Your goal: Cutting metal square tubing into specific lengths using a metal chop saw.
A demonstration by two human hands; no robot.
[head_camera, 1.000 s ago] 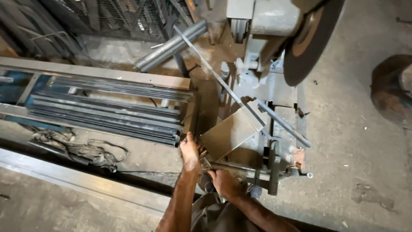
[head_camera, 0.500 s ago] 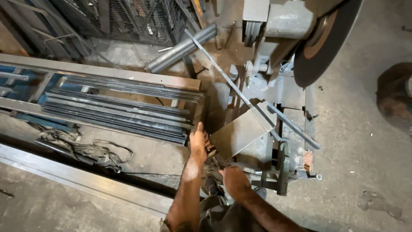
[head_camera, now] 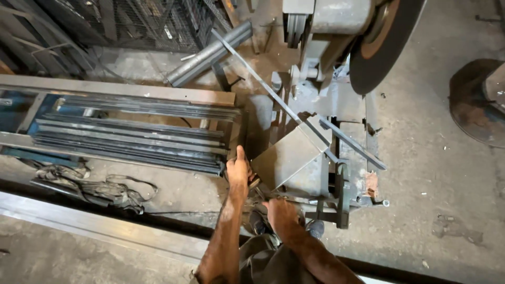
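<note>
The left hand (head_camera: pixel 239 171) gripped the corner of the grey folded steel plate (head_camera: pixel 288 158) at the saw's vise, the right hand (head_camera: pixel 280 214) closed on its handle — the long steel strip (head_camera: pixel 294 113) lay uncut beneath the raised disc (head_camera: pixel 386 44).

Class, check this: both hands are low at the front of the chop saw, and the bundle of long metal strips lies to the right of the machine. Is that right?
One detail is wrong. The head view shows the left hand and right hand at the chop saw, but the bundle of metal strips lies to its left.
</note>
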